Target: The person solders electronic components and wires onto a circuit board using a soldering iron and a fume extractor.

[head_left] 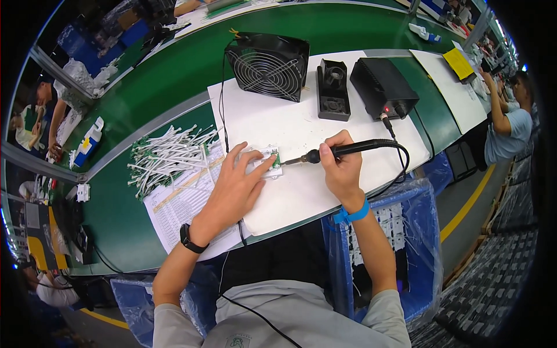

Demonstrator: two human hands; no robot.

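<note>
My right hand (342, 171) grips a black soldering iron (366, 146) like a pen, its tip pointing left. That tip reaches the edge of a green circuit board (276, 161) set in a small white plastic housing (275, 173). My left hand (237, 181) steadies the housing from the left, index fingertip pressing near the board and the other fingers bent around it. The housing rests on a white sheet (301, 200). Whether the tip touches a joint is too small to tell.
Behind the work stand a black fan (268, 66), an iron stand (333, 90) and a black soldering station (383, 87) with a red light. White cables (168, 156) lie heaped at left over printed papers (177, 200). A blue lined bin (426, 255) sits below right. Other people work nearby.
</note>
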